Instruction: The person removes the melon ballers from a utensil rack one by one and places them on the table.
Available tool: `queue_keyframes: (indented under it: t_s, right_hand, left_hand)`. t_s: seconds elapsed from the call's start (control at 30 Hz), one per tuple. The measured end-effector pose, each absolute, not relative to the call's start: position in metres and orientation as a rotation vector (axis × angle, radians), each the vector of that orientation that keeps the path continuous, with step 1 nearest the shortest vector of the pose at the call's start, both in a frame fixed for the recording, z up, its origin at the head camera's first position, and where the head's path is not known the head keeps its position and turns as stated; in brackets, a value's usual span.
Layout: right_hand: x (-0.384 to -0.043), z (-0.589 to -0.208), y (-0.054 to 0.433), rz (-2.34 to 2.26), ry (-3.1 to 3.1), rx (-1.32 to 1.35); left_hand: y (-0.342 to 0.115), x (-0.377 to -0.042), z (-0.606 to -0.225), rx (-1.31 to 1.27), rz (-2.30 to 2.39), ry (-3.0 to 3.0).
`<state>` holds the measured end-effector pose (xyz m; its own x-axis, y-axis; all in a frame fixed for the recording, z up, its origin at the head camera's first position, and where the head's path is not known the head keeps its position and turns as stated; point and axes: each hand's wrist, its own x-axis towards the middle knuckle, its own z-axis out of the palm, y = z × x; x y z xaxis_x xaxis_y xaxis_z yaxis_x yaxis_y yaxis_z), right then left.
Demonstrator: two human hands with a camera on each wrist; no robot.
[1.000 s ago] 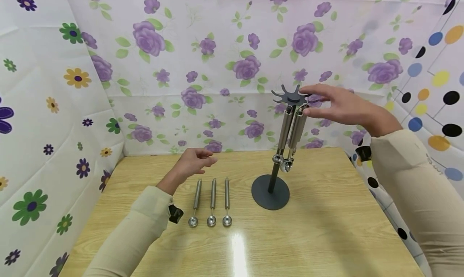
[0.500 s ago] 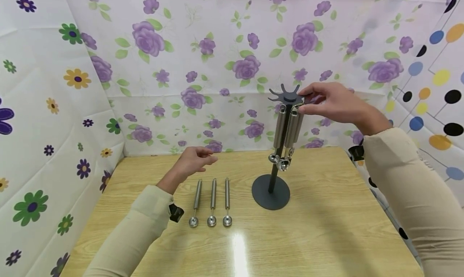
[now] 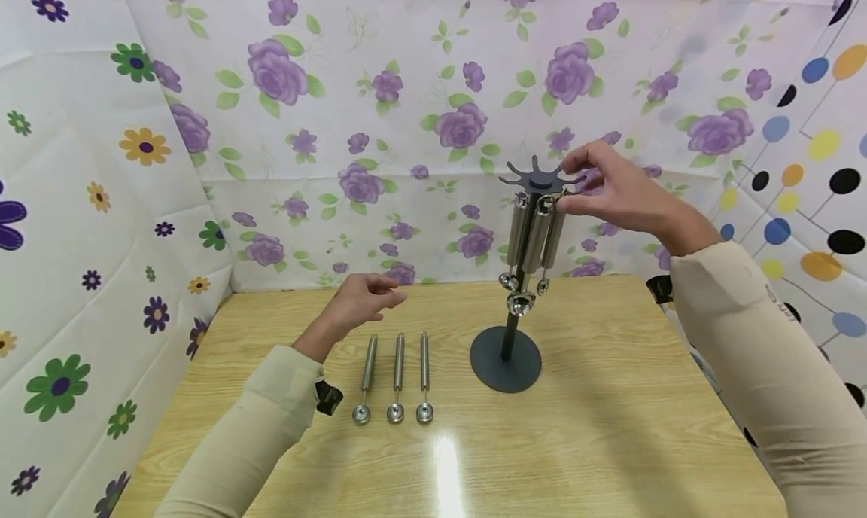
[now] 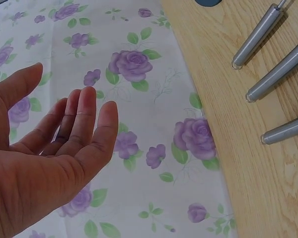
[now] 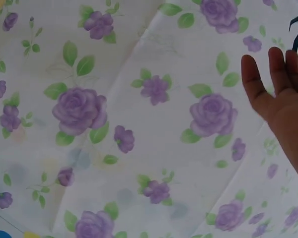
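In the head view, my right hand (image 3: 619, 194) is at the top of a dark rack (image 3: 512, 360) with curved hooks. Its thumb and forefinger are spread apart beside a hook and the upper end of a hanging metal scoop (image 3: 538, 236); whether they touch is hard to tell. Several such steel scoops with tube handles and small round bowls hang there, partly overlapping. My left hand (image 3: 359, 305) hovers above the table, holding nothing, its fingers loosely bent. Below it lie three similar scoops (image 3: 398, 367) in a row, their handles also visible in the left wrist view (image 4: 258, 37).
The rack's round base stands on a light wooden table (image 3: 576, 428). Behind it hangs a cloth (image 3: 406, 111) with purple roses. Patterned cloths (image 3: 61, 277) also close off the left and right sides.
The rack's hooked top has turned, carrying the hanging scoops leftward and spreading them apart. My right hand closed in on the hook, moved slightly left, then its fingers parted. The left hand stays still.
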<state>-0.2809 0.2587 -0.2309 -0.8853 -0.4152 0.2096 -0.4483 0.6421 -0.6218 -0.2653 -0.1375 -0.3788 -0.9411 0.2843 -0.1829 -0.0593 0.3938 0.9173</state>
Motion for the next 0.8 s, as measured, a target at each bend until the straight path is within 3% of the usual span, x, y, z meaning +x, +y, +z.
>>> queue_keyframes:
  t_s: [0.23, 0.8]
  right_hand:
    - [-0.287, -0.227, 0.273, 1.167, -2.859, 0.887]
    - [-0.285, -0.217, 0.254, 0.801, -2.912, 0.734]
  left_hand:
    - [-0.136, -0.265, -0.378, 0.187, 1.572, 2.338]
    - [-0.103, -0.267, -0.351, 0.38, 1.543, 2.315]
